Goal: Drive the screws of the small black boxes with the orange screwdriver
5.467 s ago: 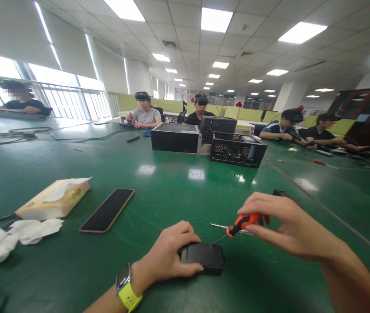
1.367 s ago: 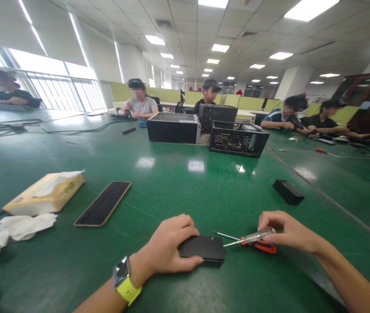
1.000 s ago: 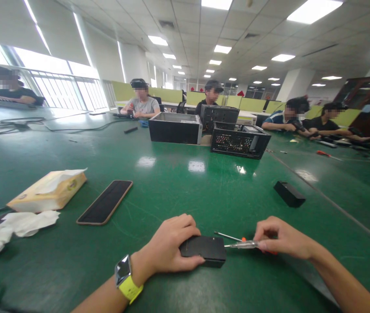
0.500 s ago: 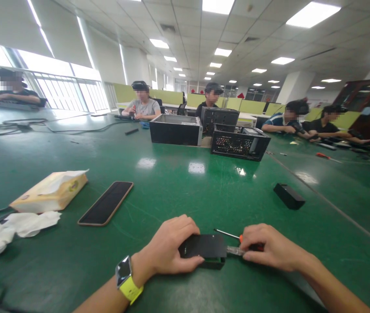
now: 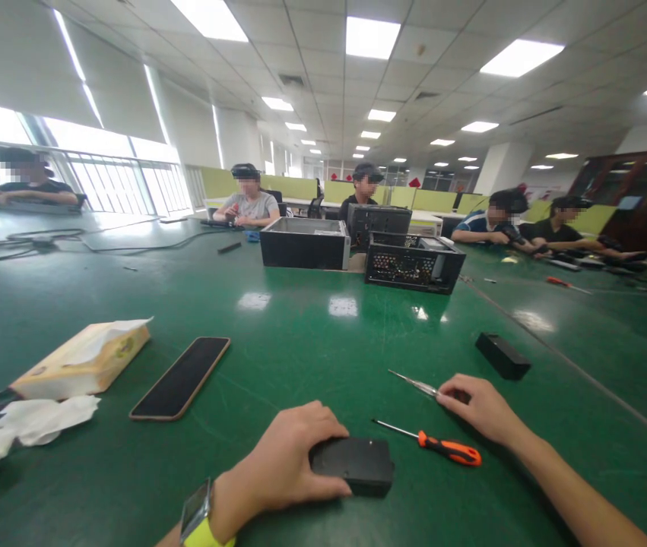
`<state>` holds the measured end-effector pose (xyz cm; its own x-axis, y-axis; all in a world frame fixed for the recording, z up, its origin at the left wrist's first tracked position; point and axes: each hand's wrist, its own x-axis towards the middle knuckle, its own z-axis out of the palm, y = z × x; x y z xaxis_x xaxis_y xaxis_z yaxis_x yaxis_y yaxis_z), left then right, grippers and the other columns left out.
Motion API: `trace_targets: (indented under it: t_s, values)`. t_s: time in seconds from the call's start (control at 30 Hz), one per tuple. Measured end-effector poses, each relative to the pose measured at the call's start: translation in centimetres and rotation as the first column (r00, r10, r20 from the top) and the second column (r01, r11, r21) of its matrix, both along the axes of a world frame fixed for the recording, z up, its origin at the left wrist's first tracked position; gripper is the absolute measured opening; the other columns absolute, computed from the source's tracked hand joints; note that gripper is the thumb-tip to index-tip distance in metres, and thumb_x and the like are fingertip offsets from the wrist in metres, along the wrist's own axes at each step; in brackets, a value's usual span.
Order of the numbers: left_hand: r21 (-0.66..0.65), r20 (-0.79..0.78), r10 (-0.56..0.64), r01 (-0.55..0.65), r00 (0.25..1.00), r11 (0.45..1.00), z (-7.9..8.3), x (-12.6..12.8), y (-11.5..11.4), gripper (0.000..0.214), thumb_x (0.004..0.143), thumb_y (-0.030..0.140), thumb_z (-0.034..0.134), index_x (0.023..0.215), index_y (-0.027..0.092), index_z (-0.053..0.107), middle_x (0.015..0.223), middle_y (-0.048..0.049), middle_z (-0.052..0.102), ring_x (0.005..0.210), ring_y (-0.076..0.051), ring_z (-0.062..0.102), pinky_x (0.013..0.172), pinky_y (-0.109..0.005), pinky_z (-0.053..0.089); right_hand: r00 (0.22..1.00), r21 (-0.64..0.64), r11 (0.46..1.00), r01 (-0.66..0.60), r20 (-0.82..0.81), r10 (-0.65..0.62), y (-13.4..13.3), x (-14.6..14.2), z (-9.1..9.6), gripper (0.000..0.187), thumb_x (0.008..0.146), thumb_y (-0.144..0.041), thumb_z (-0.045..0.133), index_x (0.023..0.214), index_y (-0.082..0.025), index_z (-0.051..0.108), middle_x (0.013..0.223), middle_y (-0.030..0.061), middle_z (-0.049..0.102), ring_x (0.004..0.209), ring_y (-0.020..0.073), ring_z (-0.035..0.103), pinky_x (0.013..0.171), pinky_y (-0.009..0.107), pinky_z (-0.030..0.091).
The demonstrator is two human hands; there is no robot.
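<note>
My left hand [image 5: 292, 456] is closed around the rear end of a small black rectangular box [image 5: 360, 465], thumb along its near side and fingers over the far side. The box rests on the green table. A slim screwdriver [image 5: 423, 386] with a clear, silvery handle is pinched in my right hand [image 5: 480, 406], its thin tip pointing left and away. Between that hand and the box, an orange-and-black screwdriver [image 5: 442, 447] lies on the table, untouched.
A phone [image 5: 183, 378] lies left, near a tissue pack [image 5: 87, 357] and crumpled tissues [image 5: 43, 422]. Another black block [image 5: 502, 355] sits at right. Computer cases [image 5: 305, 247] stand farther back, with several people seated beyond. Cables [image 5: 38, 241] run across the far left.
My right hand has moved up and right with the slim screwdriver, away from the end of the black box. The orange-handled screwdriver is now uncovered. The box's raised top now sits flush.
</note>
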<state>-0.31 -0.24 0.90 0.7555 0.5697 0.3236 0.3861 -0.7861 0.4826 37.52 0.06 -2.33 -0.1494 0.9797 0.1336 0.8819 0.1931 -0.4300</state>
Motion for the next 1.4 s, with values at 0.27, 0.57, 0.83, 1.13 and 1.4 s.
trace_targets:
  t_s: [0.27,0.57,0.83,1.13,1.4]
  values:
    - [0.098,-0.03,0.599,-0.594,0.8,0.799,0.5,-1.9,9.1,0.036,0.079,0.046,0.07,0.106,0.022,0.07,0.106,-0.0032,0.071,0.097,-0.022,0.066,0.086,-0.03,0.05,0.965,0.282,0.926,0.251,0.004,-0.263,0.9,0.7,-0.6,0.04,0.086,-0.058,0.055,0.102,-0.025,0.07,0.089,0.0041,0.066,0.074,0.0209,0.06,0.067,0.032,0.049]
    - [0.072,-0.132,0.879,-0.88,0.459,0.47,0.3,-7.3,19.1,0.049,0.082,0.052,0.063,0.115,0.016,0.071,0.112,-0.0163,0.072,0.104,-0.039,0.065,0.083,-0.044,0.049,0.595,0.491,0.484,0.724,-0.091,-0.798,4.9,6.4,-1.6,0.089,0.075,-0.067,0.058,0.14,-0.008,0.042,0.136,0.0269,0.045,0.119,0.0457,0.045,0.093,0.059,0.041]
    - [0.167,-0.044,0.9,-0.885,0.434,0.435,0.4,-6.9,17.4,0.065,0.08,0.058,0.066,0.129,0.016,0.059,0.134,-0.0182,0.06,0.123,-0.042,0.05,0.097,-0.053,0.036,0.522,0.278,0.469,0.839,-0.163,-0.837,4.0,11.0,-1.1,0.069,0.073,-0.061,0.058,0.118,-0.007,0.064,0.109,0.027,0.065,0.102,0.0445,0.059,0.08,0.054,0.049]
    - [0.296,0.185,0.426,-0.463,0.886,0.835,-0.3,-1.6,5.6,0.059,0.08,0.05,0.073,0.129,0.023,0.055,0.124,-0.011,0.064,0.115,-0.032,0.056,0.1,-0.046,0.034,0.938,0.276,0.912,0.305,-0.25,-0.238,0.0,-1.3,3.4,0.052,0.078,-0.058,0.062,0.112,-0.02,0.067,0.108,0.0085,0.072,0.098,0.0285,0.065,0.086,0.038,0.049]
    - [0.131,0.119,0.04,-0.055,0.992,0.99,-0.7,-0.8,-0.4,0.042,0.074,0.045,0.079,0.107,0.023,0.064,0.095,-0.0035,0.072,0.092,-0.025,0.062,0.095,-0.043,0.033,0.911,0.248,0.91,-0.332,-0.165,0.378,-5.0,-15.2,3.1,0.052,0.068,-0.059,0.077,0.106,-0.024,0.068,0.094,0.0065,0.073,0.086,0.0262,0.059,0.082,0.042,0.041]
